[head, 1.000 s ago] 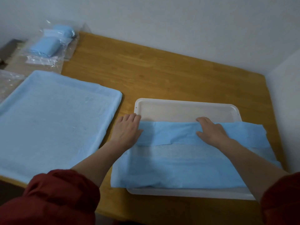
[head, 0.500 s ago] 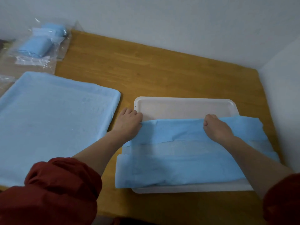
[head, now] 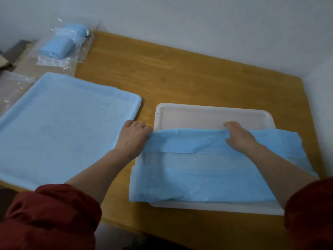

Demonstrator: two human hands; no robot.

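On the wooden table [head: 180, 78], head view: the white tray [head: 207, 114] sits before you with the folded blue sheet [head: 198, 177] lying across its near half, the far half bare. Your left hand [head: 133, 138] grips the sheet's far left corner, fingers curled round it. Your right hand [head: 239, 136] pinches the far edge right of the middle. A covered tray [head: 63, 127] lies just left, and a plastic packet [head: 59, 47] sits at the far left corner
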